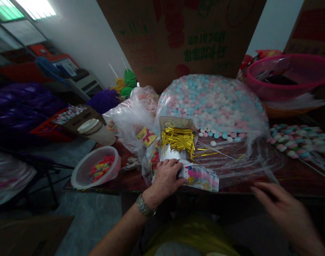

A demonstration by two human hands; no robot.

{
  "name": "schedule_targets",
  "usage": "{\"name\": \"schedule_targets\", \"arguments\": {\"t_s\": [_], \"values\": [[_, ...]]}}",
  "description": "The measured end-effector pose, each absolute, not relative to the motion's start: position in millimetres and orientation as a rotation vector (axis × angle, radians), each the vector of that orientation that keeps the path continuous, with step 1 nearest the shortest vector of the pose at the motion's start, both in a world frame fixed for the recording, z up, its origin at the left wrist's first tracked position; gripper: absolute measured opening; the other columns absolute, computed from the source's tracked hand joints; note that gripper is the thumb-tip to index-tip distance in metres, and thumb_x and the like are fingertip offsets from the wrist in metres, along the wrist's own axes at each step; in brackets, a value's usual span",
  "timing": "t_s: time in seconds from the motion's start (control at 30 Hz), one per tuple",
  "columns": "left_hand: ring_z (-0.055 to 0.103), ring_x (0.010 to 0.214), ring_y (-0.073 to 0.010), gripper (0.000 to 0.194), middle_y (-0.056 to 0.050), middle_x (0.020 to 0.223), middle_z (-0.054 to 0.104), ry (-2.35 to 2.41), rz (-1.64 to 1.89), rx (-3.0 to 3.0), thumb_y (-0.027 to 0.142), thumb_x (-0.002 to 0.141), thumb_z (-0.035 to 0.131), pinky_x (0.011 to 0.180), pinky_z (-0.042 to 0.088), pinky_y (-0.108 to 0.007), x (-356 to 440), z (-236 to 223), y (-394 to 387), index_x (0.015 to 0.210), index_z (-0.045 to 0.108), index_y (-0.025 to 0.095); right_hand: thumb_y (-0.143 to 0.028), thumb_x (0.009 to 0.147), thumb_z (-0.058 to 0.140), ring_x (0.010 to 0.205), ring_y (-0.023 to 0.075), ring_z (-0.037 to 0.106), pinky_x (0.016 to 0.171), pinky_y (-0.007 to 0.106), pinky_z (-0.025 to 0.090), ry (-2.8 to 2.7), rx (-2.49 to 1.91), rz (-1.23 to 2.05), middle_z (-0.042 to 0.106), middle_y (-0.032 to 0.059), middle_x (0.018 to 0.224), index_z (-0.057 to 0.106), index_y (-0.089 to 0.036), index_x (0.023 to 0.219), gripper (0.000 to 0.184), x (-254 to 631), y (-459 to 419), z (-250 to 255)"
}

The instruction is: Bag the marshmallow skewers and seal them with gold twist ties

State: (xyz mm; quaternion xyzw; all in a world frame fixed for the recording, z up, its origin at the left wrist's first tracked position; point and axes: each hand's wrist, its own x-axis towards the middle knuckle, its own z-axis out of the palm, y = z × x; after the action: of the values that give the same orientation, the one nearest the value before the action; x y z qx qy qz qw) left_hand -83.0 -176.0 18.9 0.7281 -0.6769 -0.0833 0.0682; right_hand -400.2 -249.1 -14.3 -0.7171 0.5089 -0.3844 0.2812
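My left hand (167, 177), with a metal watch on its wrist, lies over the left end of a stack of printed plastic bags (201, 176), thumb and fingers closed around that end. Just beyond its fingers stands an open container (175, 153) heaped with gold twist ties (178, 138). My right hand (287, 209) hovers at the table's front edge, slightly blurred, thumb and forefinger apart, with nothing visible in it. Behind the stack, a large clear bag (212, 103) is full of pink, white and blue candies, some spilling out at its mouth.
To the left are a plastic bowl (95, 169) of colourful candies and a clear bag (127, 113). Loose sticks (218, 150) lie near the ties. At right are skewered candies (298, 140) and a pink basin (287, 89). A tall cardboard box (183, 39) stands behind.
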Motion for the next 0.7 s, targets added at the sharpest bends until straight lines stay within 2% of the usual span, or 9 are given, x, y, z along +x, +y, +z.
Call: {"name": "schedule_targets", "arguments": {"t_s": [0.07, 0.13, 0.2, 0.27, 0.43, 0.57, 0.63, 0.7], "values": [[0.052, 0.105, -0.0308, 0.053, -0.011, 0.116, 0.060, -2.030, -0.215, 2.196, 0.045, 0.069, 0.072, 0.090, 0.036, -0.047, -86.7, 17.4, -174.9, 0.114, 0.059, 0.021, -0.045, 0.080, 0.058, 0.090, 0.0251, 0.057, 0.079, 0.041, 0.046, 1.050, -2.187, -0.939, 0.064, 0.0100, 0.094, 0.066, -0.019, 0.094, 0.030, -329.2, -253.1, -18.5], [0.052, 0.104, -0.0316, 0.059, -0.012, 0.117, 0.060, -2.036, -0.188, 2.182, 0.049, 0.069, 0.071, 0.089, 0.036, -0.047, -86.8, 16.8, -173.1, 0.118, 0.056, 0.019, -0.036, 0.073, 0.068, 0.096, 0.0273, 0.051, 0.079, 0.040, 0.044, 0.974, -2.387, -0.793, 0.060, 0.0128, 0.104, 0.062, -0.016, 0.105, 0.039, -267.2, -255.4, -20.9], [0.053, 0.103, -0.0313, 0.058, -0.012, 0.114, 0.062, -2.047, -0.173, 2.169, 0.050, 0.070, 0.069, 0.088, 0.035, -0.047, -85.6, 15.4, -171.0, 0.116, 0.056, 0.018, -0.027, 0.072, 0.069, 0.091, 0.0255, 0.050, 0.074, 0.037, 0.040, 0.942, -2.512, -0.672, 0.059, 0.0087, 0.095, 0.063, -0.018, 0.093, 0.024, -227.5, -254.1, -20.9], [0.053, 0.102, -0.0309, 0.057, -0.011, 0.111, 0.063, -2.050, -0.171, 2.154, 0.052, 0.070, 0.069, 0.088, 0.035, -0.046, -85.0, 12.5, -169.2, 0.114, 0.057, 0.017, -0.020, 0.077, 0.063, 0.087, 0.0229, 0.049, 0.073, 0.035, 0.035, 0.924, -2.568, -0.643, 0.058, 0.0052, 0.085, 0.061, -0.019, 0.079, 0.003, -211.9, -251.9, -19.4], [0.052, 0.107, -0.0327, 0.085, -0.014, 0.118, 0.061, -1.989, -0.182, 2.171, 0.055, 0.064, 0.073, 0.094, 0.031, -0.048, -83.4, 0.5, -166.7, 0.132, 0.041, 0.014, -0.014, 0.086, 0.050, 0.089, 0.0214, 0.048, 0.082, 0.040, 0.027, 0.886, -2.813, -0.828, 0.063, 0.0035, 0.084, 0.061, -0.019, 0.074, 0.017, -236.2, -271.9, -13.2], [0.052, 0.111, -0.0339, 0.092, -0.017, 0.121, 0.059, -1.942, -0.277, 2.188, 0.055, 0.062, 0.074, 0.098, 0.032, -0.050, -76.5, 4.5, -168.5, 0.135, 0.036, 0.013, -0.022, 0.089, 0.048, 0.099, 0.0247, 0.049, 0.086, 0.041, 0.027, 1.191, -2.739, -1.185, 0.066, 0.0056, 0.097, 0.063, -0.019, 0.080, 0.017, -291.9, -310.1, -6.5], [0.049, 0.116, -0.0346, 0.094, -0.020, 0.127, 0.054, -1.895, -0.286, 2.117, 0.057, 0.064, 0.072, 0.099, 0.033, -0.051, -79.0, 19.9, -173.9, 0.136, 0.034, 0.011, -0.026, 0.091, 0.045, 0.091, 0.0231, 0.052, 0.081, 0.038, 0.031, 1.172, -2.666, -1.139, 0.065, 0.0063, 0.091, 0.061, -0.019, 0.079, 0.021, -321.4, -318.6, -1.2], [0.042, 0.124, -0.0344, 0.094, -0.023, 0.133, 0.047, -1.872, -0.185, 1.964, 0.062, 0.066, 0.067, 0.102, 0.033, -0.050, -91.7, 43.2, -183.9, 0.137, 0.032, 0.010, -0.027, 0.093, 0.041, 0.078, 0.0193, 0.052, 0.074, 0.034, 0.034, 0.989, -2.627, -0.925, 0.062, 0.0039, 0.078, 0.057, -0.019, 0.076, 0.025, -342.2, -315.1, 6.6]]}}
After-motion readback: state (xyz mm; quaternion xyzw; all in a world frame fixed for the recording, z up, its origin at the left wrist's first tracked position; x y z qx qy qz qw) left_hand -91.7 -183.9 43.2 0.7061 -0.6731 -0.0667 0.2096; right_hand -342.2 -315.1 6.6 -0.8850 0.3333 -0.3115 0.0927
